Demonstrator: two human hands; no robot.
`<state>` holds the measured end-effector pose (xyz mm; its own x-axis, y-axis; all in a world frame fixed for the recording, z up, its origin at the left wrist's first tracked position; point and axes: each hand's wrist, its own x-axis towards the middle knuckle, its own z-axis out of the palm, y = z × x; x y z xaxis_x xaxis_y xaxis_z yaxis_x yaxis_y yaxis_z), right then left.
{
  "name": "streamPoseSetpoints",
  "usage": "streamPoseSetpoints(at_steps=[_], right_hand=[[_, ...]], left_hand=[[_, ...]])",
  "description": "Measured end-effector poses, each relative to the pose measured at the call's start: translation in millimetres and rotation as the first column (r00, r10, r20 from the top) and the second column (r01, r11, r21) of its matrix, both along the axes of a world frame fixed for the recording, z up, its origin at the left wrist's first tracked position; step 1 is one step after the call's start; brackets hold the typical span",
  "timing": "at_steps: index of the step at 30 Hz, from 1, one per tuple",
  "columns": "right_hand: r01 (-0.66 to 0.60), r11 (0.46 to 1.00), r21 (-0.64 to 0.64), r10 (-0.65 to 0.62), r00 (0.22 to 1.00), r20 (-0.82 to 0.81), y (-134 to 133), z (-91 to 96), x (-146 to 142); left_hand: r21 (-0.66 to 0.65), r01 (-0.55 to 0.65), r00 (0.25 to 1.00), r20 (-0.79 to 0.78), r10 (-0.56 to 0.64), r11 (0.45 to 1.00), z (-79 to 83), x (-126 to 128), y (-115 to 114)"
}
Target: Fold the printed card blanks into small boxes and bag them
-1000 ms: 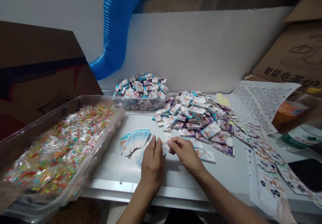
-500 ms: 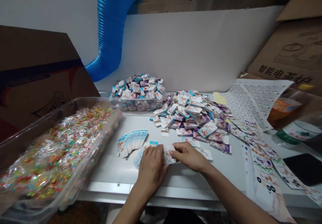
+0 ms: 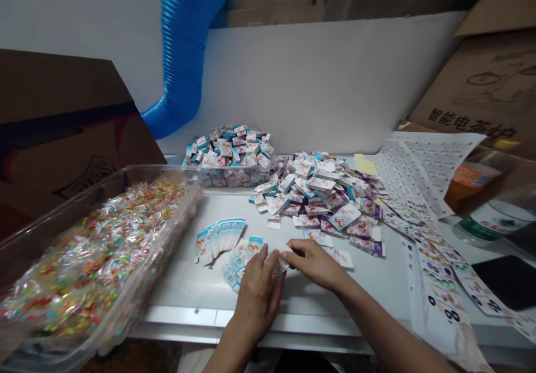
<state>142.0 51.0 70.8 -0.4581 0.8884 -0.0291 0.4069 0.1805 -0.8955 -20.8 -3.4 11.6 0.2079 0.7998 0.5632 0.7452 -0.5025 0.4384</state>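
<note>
Left hand [image 3: 257,286]: your fingers close around the near side of the small white printed card carton [image 3: 280,262]; their undersides are hidden.
Right hand [image 3: 314,264]: your thumb and forefinger pinch the same carton's far corner.
Carton: between your hands, near the table's front; your fingertips cover much of it, so a crooked flap could go unseen, and squeezing hard could crease the thin card.
Loose blue-and-white flat cards [image 3: 235,267]: just beside your left hand, partly behind it; a sideways wrist movement could scatter them.
Fanned row of blue-and-white cards [image 3: 220,238]: farther left, apart from your fingers.
Heap of white, blue and purple cartons [image 3: 320,189]: beyond your right hand; a bump could make it slide.
Clear plastic bin of multicoloured packets [image 3: 96,250]: hems in your left side.
Long printed paper sheets [image 3: 435,289]: right of your forearm, liable to catch a wide elbow swing.
</note>
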Motion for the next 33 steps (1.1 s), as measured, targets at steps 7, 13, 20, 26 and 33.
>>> streamPoseSetpoints(at_steps=[7, 13, 20, 26, 33], right_hand=[[0.060, 0.997, 0.047, -0.059, 0.998, -0.022, -14.9, -4.9, -5.2], [0.011, 1.000, 0.007, -0.010, 0.988, -0.153, -20.8, 2.7, -3.8], [0.014, 0.945, -0.328, -0.179, 0.859, -0.479, -30.3, -17.9, -17.8], [0.191, 0.964, 0.187, -0.156, 0.970, -0.187, -45.7, -19.5, -28.6], [0.218, 0.975, 0.035, -0.211, 0.967, -0.142, -44.3, -18.1, -25.5]], left_hand=[[-0.007, -0.007, 0.979, 0.205, 0.009, 1.000, 1.2, -1.5, -2.1], [-0.093, 0.013, 0.961, 0.276, 0.014, 0.996, 9.5, 3.7, -0.6], [0.021, 0.025, 0.979, 0.204, -0.029, 0.999, 2.5, 1.8, -0.3], [-0.111, 0.029, 0.972, 0.237, -0.002, 0.993, -5.9, 2.1, -5.3], [-0.078, -0.014, 0.973, 0.227, 0.031, 0.997, -11.1, 3.5, -4.7]])
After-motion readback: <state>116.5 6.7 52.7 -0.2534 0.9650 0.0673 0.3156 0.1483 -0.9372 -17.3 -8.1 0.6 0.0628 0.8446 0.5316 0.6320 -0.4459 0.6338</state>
